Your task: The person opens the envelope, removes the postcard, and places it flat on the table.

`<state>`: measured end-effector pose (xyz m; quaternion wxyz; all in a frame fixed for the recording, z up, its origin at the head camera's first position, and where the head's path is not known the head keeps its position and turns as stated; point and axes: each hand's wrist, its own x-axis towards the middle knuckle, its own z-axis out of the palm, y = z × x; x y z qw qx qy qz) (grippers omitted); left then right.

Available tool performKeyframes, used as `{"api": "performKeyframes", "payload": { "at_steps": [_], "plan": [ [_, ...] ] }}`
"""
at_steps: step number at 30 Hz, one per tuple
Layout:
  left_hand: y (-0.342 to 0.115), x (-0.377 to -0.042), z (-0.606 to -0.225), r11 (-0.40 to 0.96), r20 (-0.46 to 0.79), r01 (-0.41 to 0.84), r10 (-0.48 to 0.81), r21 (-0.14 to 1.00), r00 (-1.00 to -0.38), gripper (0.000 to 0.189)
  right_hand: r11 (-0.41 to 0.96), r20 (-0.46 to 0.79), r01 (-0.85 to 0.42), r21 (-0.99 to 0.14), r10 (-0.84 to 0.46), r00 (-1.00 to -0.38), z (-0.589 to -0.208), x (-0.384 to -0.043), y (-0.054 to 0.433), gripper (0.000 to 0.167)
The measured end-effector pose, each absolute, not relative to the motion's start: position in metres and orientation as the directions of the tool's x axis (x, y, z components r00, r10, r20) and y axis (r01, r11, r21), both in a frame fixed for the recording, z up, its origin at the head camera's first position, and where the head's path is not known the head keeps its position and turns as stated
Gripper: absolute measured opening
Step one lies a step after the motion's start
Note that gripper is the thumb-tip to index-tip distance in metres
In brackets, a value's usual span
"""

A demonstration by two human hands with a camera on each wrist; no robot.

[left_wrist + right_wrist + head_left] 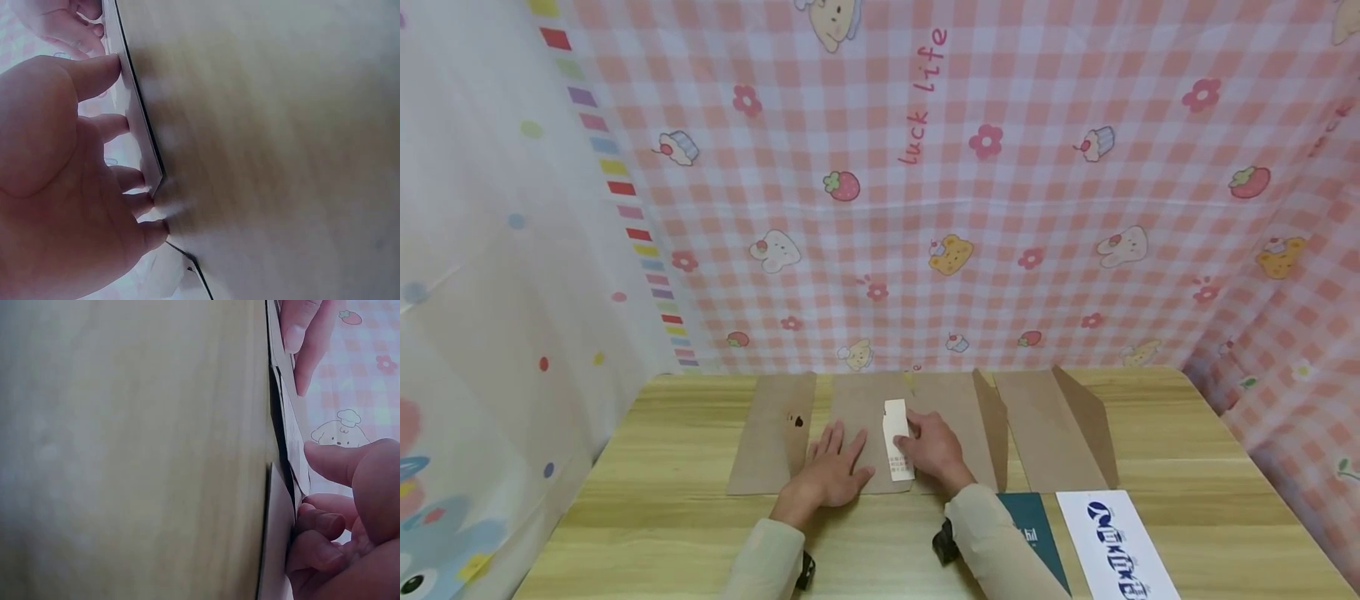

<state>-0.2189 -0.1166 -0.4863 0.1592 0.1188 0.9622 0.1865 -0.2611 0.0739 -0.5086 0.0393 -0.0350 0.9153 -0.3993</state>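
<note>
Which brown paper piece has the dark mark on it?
The leftmost brown paper piece: a dark mark shows near its right edge; none shows on the others.

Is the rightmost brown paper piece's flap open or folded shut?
Open: in the head view, the darker, tapered flap extends rightward from the brown paper piece, not folded over it.

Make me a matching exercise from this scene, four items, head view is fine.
Things:
1. left hand
2. narrow white strip
3. dark green card
4. wide white card

Places, colours or states:
A. partly hidden behind the right sleeve
B. fingers spread on brown paper
C. bears large dark-blue print
D. touched along one side by the right hand

Pairs: 1-B, 2-D, 3-A, 4-C
</note>
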Motion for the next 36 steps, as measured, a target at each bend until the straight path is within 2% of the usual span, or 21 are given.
{"api": "performKeyframes", "payload": {
  "at_steps": [19, 28, 36],
  "plan": [
    [-0.1161, -0.2171, -0.4830, 0.907, -0.265, 0.176, 0.291, 0.382, -0.919, 0.063, 0.594, -0.044, -0.023, -0.804, -0.099, -0.994, -0.5019, -0.2575, 0.0740, 0.055],
    [-0.1163, -0.2184, -0.4847, 0.903, -0.258, 0.184, 0.298, 0.388, -0.919, 0.063, 0.517, -0.110, 0.055, -0.854, -0.076, -0.991, -0.5007, -0.2577, 0.0746, 0.058],
    [-0.1164, -0.2190, -0.4836, 0.903, -0.267, 0.171, 0.290, 0.393, -0.919, 0.063, 0.488, -0.104, 0.062, -0.871, -0.060, -0.993, -0.5006, -0.2573, 0.0744, 0.058]
  ]
}}
